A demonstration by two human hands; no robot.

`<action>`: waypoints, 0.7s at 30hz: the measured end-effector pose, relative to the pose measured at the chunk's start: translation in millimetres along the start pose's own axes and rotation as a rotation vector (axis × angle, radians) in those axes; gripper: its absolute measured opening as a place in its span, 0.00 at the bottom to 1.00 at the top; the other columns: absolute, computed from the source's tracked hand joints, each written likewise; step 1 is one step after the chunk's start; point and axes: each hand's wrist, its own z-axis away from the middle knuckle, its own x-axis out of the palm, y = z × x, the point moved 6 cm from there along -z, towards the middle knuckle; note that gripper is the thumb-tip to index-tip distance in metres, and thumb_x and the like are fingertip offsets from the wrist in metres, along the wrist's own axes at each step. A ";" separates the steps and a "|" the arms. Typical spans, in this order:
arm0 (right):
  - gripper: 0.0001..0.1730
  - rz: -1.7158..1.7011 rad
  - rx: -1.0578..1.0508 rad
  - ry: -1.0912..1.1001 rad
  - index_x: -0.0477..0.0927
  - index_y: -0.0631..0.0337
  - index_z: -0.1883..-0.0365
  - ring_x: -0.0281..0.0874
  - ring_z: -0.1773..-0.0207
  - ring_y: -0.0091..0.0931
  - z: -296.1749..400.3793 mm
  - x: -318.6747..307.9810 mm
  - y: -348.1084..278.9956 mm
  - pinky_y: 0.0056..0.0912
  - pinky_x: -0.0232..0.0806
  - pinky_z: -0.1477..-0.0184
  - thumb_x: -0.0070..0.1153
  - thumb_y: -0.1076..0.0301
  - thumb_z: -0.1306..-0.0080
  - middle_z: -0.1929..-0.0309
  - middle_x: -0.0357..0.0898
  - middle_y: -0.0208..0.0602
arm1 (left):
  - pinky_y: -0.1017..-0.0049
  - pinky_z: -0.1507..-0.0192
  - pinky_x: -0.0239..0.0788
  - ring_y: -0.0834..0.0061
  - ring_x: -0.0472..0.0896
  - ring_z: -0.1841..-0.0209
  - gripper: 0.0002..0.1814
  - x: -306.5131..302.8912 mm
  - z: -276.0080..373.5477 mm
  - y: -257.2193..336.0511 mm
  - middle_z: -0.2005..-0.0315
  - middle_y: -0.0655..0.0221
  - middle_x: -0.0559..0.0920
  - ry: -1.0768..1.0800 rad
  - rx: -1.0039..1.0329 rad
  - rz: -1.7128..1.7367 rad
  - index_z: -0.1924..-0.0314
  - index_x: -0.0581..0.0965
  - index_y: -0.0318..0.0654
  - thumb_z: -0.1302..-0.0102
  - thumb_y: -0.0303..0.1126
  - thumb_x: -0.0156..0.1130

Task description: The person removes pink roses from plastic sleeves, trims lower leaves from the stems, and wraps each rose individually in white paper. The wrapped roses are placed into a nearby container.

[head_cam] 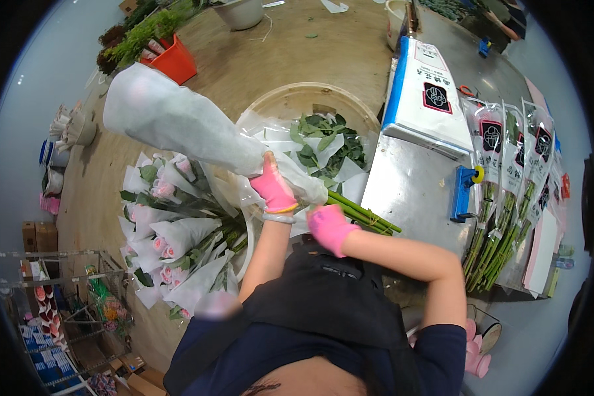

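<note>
A long flower bouquet wrapped in white translucent paper (178,116) slants across in front of me, its head to the upper left. My left hand (273,185), in a pink glove, grips the narrow part of the wrapping. Green stems (364,213) come out of its lower right end. Against that end is my right hand (330,227), also pink-gloved and somewhat blurred, its fingers curled; whether it holds anything cannot be told. Below the wrapped head, several paper-wrapped bunches of pink roses (171,242) lean together. A round tub (307,89) behind holds leaves and paper scraps.
On the metal table (411,183) at right are a stack of printed sleeves (420,99), a blue tape dispenser (463,193) with yellow tape, and sleeved bouquets (512,173). An orange bucket of greenery (175,62) stands upper left, a wire rack (69,282) lower left.
</note>
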 end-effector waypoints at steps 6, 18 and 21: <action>0.10 -0.006 0.077 -0.150 0.86 0.49 0.67 0.84 0.58 0.30 -16.6 7.6 -9.9 0.36 0.73 0.64 0.65 0.60 0.48 0.67 0.85 0.31 | 0.71 0.50 0.69 0.73 0.76 0.57 0.19 -5.8 -6.1 -6.9 0.55 0.67 0.80 0.075 -0.098 -0.057 0.50 0.76 0.28 0.38 0.29 0.68; 0.35 -0.449 0.180 -0.062 0.82 0.59 0.56 0.81 0.52 0.40 -0.3 -26.8 101.1 0.41 0.72 0.51 0.62 0.38 0.52 0.57 0.82 0.48 | 0.72 0.47 0.70 0.71 0.81 0.56 0.15 -28.7 -2.2 -34.1 0.57 0.64 0.81 -0.480 -0.270 0.097 0.54 0.77 0.29 0.33 0.35 0.60; 0.39 -0.367 0.094 -0.113 0.80 0.59 0.52 0.79 0.50 0.42 -8.7 -8.2 101.7 0.42 0.70 0.49 0.61 0.34 0.50 0.53 0.82 0.45 | 0.70 0.47 0.71 0.66 0.82 0.57 0.16 -19.4 7.4 -13.2 0.58 0.62 0.81 -0.438 -0.365 0.255 0.54 0.77 0.30 0.34 0.36 0.61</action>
